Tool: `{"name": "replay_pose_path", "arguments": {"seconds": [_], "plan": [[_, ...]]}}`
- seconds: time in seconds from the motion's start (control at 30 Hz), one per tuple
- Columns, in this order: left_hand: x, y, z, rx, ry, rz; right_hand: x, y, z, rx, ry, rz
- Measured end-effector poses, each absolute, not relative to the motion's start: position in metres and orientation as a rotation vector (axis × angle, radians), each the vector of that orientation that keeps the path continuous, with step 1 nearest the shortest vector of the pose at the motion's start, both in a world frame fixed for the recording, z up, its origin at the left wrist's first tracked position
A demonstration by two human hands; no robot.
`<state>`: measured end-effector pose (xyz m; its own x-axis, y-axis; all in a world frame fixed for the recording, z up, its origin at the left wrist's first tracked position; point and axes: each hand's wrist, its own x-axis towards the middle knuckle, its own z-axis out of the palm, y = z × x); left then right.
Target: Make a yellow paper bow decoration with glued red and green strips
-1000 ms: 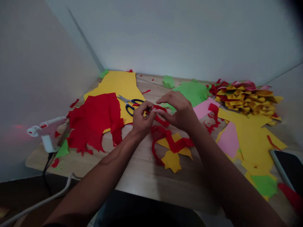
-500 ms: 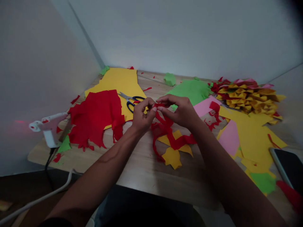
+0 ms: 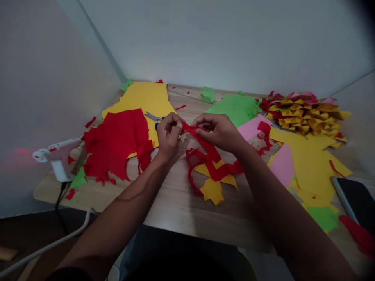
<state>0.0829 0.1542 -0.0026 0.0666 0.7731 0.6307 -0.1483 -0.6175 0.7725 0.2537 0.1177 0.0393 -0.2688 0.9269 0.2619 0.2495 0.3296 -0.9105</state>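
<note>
My left hand (image 3: 169, 134) pinches one end of a red felt strip (image 3: 208, 147) between thumb and fingers. A little to the right, my right hand (image 3: 218, 130) grips the same strip, its thumb and fingers closed on it. The rest of the strip trails down over yellow cut-out pieces (image 3: 213, 191) on the table. Behind my left hand lie scissors (image 3: 154, 116), their dark handles partly hidden by my fingers. Left of my left hand spreads a large ragged red sheet (image 3: 114, 144) on a yellow sheet (image 3: 148, 95).
A glue gun (image 3: 60, 160) stands at the table's left edge with its cord hanging down. Green sheets (image 3: 234, 111) lie at the back. To the right are a pile of folded yellow and red pieces (image 3: 304, 117), yellow scraps (image 3: 310, 160) and a phone (image 3: 356, 203).
My hands have moved apart: the left shifted slightly left, and a length of red strip now shows between them. The whole view has shifted slightly.
</note>
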Motion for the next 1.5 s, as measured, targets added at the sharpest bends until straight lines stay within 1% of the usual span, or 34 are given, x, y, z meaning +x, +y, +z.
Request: {"name": "replay_pose_path", "arguments": {"seconds": [0.13, 0.23, 0.3, 0.37, 0.5, 0.63, 0.73, 0.83, 0.97, 1.1, 1.27, 1.5], "plan": [[0.085, 0.154, 0.002, 1.429, 0.673, 1.664, 0.256, 0.121, 0.036, -1.15, -1.7, 1.039], [0.09, 0.152, 0.002, 1.392, 0.718, 1.542, 0.255, 0.123, 0.035, -1.156, -1.595, 0.991], [0.094, 0.149, 0.0, 1.458, 0.731, 1.423, 0.254, 0.123, 0.035, -1.134, -1.556, 0.952], [0.097, 0.146, -0.002, 1.522, 0.761, 1.378, 0.254, 0.123, 0.034, -1.142, -1.575, 0.923], [0.098, 0.144, -0.001, 1.55, 0.817, 1.511, 0.254, 0.121, 0.035, -1.182, -1.742, 0.933], [0.091, 0.149, 0.004, 1.491, 0.839, 1.655, 0.258, 0.117, 0.04, -1.204, -1.895, 1.069], [0.085, 0.154, 0.005, 1.441, 0.893, 1.715, 0.259, 0.116, 0.043, -1.214, -1.902, 1.2], [0.079, 0.162, 0.004, 1.356, 0.919, 1.792, 0.26, 0.116, 0.045, -1.24, -1.909, 1.252], [0.071, 0.178, 0.002, 1.101, 0.895, 1.898, 0.264, 0.118, 0.044, -1.286, -1.908, 1.339], [0.058, 0.199, -0.011, 0.829, 0.913, 1.869, 0.279, 0.119, 0.042, -1.274, -1.853, 1.425], [0.042, 0.217, -0.03, 0.672, 0.82, 1.748, 0.302, 0.122, 0.042, -1.314, -1.847, 1.393], [0.038, 0.22, -0.025, 0.431, 0.886, 1.798, 0.323, 0.12, 0.051, -1.308, -1.835, 1.261]]}}
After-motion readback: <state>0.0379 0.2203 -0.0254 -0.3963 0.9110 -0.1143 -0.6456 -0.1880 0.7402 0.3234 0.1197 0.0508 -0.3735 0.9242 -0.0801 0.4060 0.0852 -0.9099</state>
